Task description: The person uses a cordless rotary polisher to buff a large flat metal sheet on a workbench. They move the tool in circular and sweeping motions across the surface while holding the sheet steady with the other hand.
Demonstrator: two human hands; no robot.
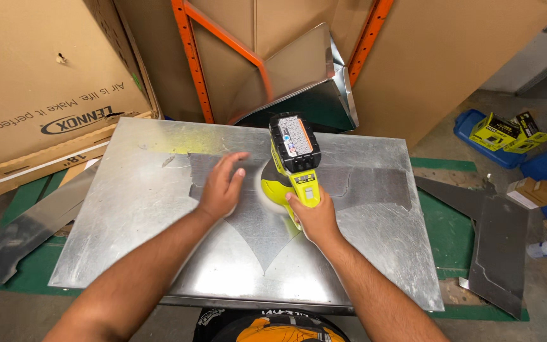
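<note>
A large brown cardboard box (39, 82) stands at upper left, two yellow-green and black cartons (508, 132) lie at far right above a small brown box (535, 191).

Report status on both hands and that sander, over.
Right hand closed on yellow-green sander, pad down on metal sheet. Left hand flat on sheet, beside sander. Nothing blocking.

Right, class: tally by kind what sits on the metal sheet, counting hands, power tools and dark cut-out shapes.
Hands: 2, left hand and right hand
Power tools: 1, yellow-green cordless sander
Dark cut-out shapes: 1, flat dark shape on the metal sheet
Total: 4
</note>
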